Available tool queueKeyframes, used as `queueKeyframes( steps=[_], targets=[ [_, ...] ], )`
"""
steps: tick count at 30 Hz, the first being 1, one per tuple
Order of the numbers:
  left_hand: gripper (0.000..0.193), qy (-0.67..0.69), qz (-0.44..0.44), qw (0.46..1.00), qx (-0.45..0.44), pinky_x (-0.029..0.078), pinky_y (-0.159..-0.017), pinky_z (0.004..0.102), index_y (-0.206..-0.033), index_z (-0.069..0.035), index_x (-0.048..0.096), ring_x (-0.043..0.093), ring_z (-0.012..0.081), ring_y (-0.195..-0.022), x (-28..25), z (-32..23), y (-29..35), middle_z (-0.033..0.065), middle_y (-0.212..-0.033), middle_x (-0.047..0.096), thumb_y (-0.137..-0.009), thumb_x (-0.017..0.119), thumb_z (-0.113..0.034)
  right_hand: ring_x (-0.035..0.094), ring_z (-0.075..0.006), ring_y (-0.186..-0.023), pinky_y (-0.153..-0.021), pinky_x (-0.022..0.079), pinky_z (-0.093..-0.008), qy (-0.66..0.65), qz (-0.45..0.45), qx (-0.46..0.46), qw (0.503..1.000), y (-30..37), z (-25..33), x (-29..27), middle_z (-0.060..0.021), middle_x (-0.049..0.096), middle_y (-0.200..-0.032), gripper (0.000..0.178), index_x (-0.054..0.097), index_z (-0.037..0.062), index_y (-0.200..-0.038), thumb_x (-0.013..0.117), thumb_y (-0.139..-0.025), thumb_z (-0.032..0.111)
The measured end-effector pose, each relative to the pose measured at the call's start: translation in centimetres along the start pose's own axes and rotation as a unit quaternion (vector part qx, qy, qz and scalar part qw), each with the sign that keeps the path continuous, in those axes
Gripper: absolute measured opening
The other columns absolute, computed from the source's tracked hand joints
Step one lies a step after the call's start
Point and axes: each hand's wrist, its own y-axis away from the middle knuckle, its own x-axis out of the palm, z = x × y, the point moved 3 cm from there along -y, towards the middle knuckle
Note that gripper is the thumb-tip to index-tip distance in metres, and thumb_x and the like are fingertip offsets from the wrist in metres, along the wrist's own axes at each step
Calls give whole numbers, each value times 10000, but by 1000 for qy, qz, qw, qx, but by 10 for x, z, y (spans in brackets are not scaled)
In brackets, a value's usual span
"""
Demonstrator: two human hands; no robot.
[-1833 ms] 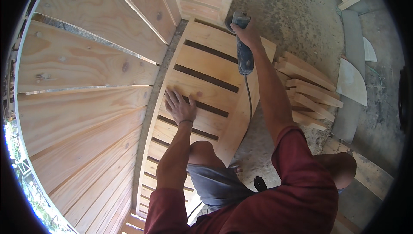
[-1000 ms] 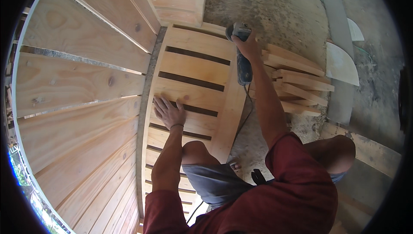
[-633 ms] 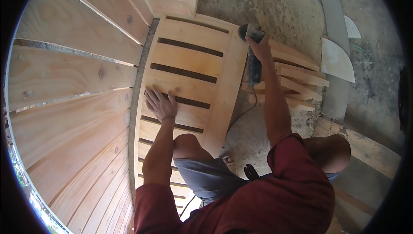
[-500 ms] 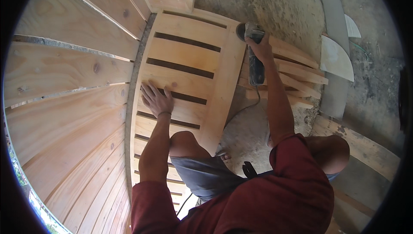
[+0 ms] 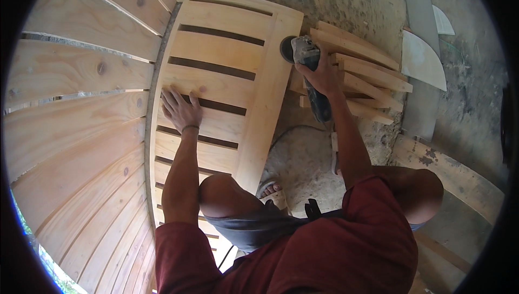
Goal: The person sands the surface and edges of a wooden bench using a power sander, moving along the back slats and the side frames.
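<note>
A slatted wooden panel point(image 5: 270, 86) lies flat, with dark gaps between its pale slats. My left hand point(image 5: 181, 109) rests on the slats with its fingers spread, close to the panel's left edge. My right hand point(image 5: 324, 78) is wrapped round the body of an angle grinder point(image 5: 309, 53), whose grip end points back toward me. The grinder's dark round disc point(image 5: 286, 49) sits over the wide right-hand board of the panel, at its outer edge near the far corner. Whether the disc spins cannot be made out.
Several loose wooden strips point(image 5: 373, 75) are piled right of the grinder. Upright wooden slatting point(image 5: 81, 72) stands along the left. A dark cord point(image 5: 289, 131) trails from the grinder over the concrete floor point(image 5: 303, 159). White curved pieces point(image 5: 424, 64) lie farther right.
The grinder has moved left and a little nearer along the panel's right-hand board, and it is tilted more. My left hand stays on the slats. The whole view has shifted slightly.
</note>
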Motion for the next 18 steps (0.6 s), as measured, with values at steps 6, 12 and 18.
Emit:
queueKeyframes(
  steps=[6, 12, 18],
  targets=[
    [765, -7, -21, 1000, 4, 183, -1218, 511, -1562, -14, 292, 219, 350, -1524, 3, 1, 0, 234, -1631, 246, -993, 467, -494, 630, -419, -1191, -1016, 489, -470, -20, 65, 21, 997, 51, -12, 1, -281, 604, -1308, 956, 204, 139, -1548, 773, -838, 432],
    [722, 15, -20, 999, 42, 170, -1225, 512, -1548, 1, 316, 197, 347, -1534, 5, 9, 4, 228, -1635, 246, -1010, 447, -463, 667, -431, -1109, -960, 514, -491, 29, 76, -31, 996, 109, -19, 20, -284, 647, -1227, 954, 214, 155, -1541, 786, -823, 416],
    [681, 36, -4, 987, 155, 170, -1235, 495, -1546, 33, 284, 196, 355, -1533, 8, 4, 43, 221, -1642, 230, -1035, 400, -402, 668, -480, -1038, -917, 517, -524, 34, 160, -65, 984, 167, -11, 28, -296, 673, -1127, 973, 221, 153, -1538, 799, -803, 420]
  ],
)
